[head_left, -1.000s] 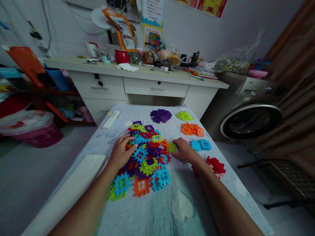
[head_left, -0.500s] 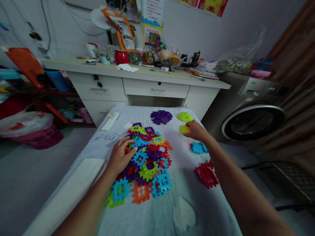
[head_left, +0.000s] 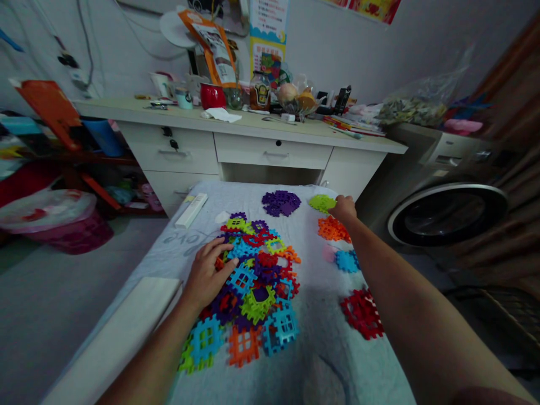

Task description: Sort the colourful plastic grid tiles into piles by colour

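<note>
My left hand (head_left: pixel 211 271) rests with fingers spread on the left side of a mixed heap of plastic interlocking tiles (head_left: pixel 257 304), in purple, blue, red, orange and lime green. Over at the far right, my right hand (head_left: pixel 345 210) has its fingers closed at the edge of the lime green tiles (head_left: pixel 321 202); its fingertips are partly hidden. Below that hand lie orange tiles (head_left: pixel 333 229), then blue tiles (head_left: pixel 346 261) and a stack of red tiles (head_left: pixel 361 314). Purple tiles (head_left: pixel 280 203) form their own pile at the far middle.
A pale cloth (head_left: pixel 320 349) covers the table. Along its left side are a long white board (head_left: pixel 126 326) and a small white box (head_left: pixel 191 211). Behind stands a cluttered desk (head_left: pixel 253 128), with a washing machine (head_left: pixel 447 214) to its right. A pink bin (head_left: pixel 63 225) stands left.
My right hand has moved away from me with a lime green tile, from above the orange tiles to the lime green pile. My left hand has stayed by the heap.
</note>
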### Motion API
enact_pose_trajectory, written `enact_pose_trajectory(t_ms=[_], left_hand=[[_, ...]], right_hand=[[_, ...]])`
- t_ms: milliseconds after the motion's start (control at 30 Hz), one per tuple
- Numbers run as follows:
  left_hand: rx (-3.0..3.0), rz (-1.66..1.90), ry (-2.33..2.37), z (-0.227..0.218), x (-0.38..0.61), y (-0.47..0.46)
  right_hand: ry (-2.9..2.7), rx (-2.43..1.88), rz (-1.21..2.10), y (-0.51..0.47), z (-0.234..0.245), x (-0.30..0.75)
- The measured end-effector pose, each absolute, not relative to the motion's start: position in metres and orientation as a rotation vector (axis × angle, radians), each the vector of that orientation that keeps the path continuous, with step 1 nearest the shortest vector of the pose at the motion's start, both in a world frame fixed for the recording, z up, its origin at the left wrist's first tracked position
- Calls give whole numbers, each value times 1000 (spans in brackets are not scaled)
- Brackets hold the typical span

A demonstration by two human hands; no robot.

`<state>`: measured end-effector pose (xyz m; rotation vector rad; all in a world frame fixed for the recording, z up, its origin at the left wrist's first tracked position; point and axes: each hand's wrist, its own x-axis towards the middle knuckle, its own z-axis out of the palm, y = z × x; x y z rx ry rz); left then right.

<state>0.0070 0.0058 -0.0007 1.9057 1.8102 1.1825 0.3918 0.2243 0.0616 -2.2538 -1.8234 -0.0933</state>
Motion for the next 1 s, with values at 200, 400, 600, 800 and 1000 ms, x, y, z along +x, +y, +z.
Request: enact_pose_trajectory(t_ms=[200,400,600,800,1000], left_hand=[[1896,1179,1822,0,7,6],[1900,1174,1831,1,7,5],[1881,1192,1834,2,8,5],[1886,1205,1806,3,8,4],[1831,1239,1795,4,8,4]], right_hand=[[-1789,-2303,3,235,58,395],[-1730,-2198,9,237,57,391],[-1733,-2001,-50,221,65,371],[-2148,-1587,108,197,72,286],[-2592,-1210,551,181,59,187]])
